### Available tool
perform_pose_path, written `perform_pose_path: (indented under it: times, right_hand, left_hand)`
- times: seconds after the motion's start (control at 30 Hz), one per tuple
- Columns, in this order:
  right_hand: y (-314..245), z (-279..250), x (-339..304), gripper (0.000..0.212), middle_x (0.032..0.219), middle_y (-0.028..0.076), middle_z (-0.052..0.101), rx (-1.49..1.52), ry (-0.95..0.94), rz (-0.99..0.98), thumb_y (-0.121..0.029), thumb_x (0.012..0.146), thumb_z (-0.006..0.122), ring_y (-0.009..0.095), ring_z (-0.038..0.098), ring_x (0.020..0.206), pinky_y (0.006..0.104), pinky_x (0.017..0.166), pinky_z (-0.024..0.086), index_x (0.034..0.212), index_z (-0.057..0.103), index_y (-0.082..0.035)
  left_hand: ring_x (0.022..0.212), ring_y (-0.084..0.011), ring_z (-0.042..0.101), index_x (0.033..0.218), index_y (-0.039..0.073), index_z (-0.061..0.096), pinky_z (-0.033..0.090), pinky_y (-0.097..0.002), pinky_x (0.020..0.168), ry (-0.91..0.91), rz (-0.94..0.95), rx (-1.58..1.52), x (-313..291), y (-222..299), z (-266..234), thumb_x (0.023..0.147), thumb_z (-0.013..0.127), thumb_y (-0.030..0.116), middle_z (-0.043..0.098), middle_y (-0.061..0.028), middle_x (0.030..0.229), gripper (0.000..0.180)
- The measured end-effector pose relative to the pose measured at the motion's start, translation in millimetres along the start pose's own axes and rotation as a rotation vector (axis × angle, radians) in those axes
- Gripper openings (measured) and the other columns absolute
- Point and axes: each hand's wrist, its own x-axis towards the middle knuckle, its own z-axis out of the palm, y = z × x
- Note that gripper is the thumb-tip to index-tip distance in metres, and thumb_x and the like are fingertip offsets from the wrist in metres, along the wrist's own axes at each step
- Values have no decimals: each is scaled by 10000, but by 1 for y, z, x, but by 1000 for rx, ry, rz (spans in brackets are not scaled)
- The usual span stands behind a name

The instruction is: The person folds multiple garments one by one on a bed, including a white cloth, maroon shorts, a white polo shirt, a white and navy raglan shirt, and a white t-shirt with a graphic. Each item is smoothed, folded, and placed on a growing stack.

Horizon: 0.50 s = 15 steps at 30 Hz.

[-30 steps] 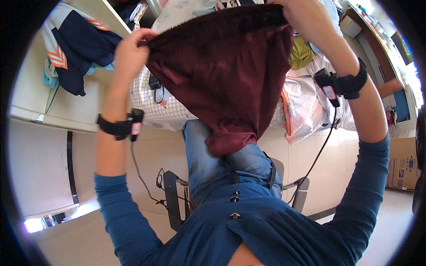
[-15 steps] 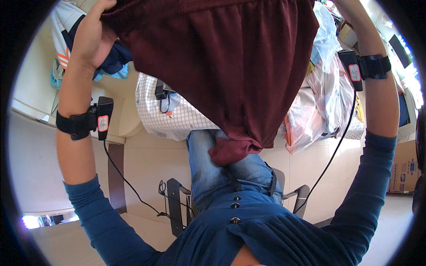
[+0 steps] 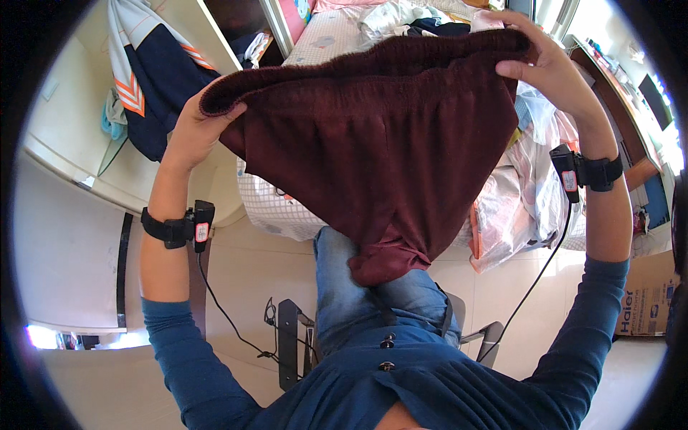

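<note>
Dark maroon elastic-waist pants (image 3: 380, 143) hang stretched out in front of me, with the waistband spread wide at the top. My left hand (image 3: 197, 129) pinches the left end of the waistband, thumb on the near side. At the right end, my right hand (image 3: 548, 72) grips the same band, its thumb on the front and its fingers partly behind the cloth. The lower part of the pants narrows and ends in a bunched, lighter maroon fold (image 3: 390, 261) over my lap. Gathers run down from the band, and a seam shows near the middle.
Behind the pants is a bed with a checked cover (image 3: 276, 208). Clear plastic bags (image 3: 512, 208) with cloth lie on its right side. A navy and white garment (image 3: 154, 79) hangs at the left. A cardboard box (image 3: 645, 297) stands at the right; black cables run from my wrist straps.
Both hands have come down in the view with the pants, so the whole waistband now shows. The left hand has also shifted to the right. Both keep their hold.
</note>
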Motion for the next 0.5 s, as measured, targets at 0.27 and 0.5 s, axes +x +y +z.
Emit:
perform_pose_path:
  times: [0.27,0.5]
  right_hand:
    - [-21,-1,5,341,1075,46,613,-630,-40,-368,-111,844,631,181,566,997,313,831,463,1182,590,-94]
    - [-24,-3,1,170,899,58,548,-635,0,-112,-100,822,655,183,519,836,284,759,433,933,544,-35]
  left_hand:
    - [1134,-182,519,1271,2,488,377,-290,992,448,504,117,-9,0,23,877,626,94,555,-80,1234,427]
    - [1021,-177,573,1182,24,494,438,-285,902,283,425,370,-21,-6,17,872,618,54,550,-72,1177,335]
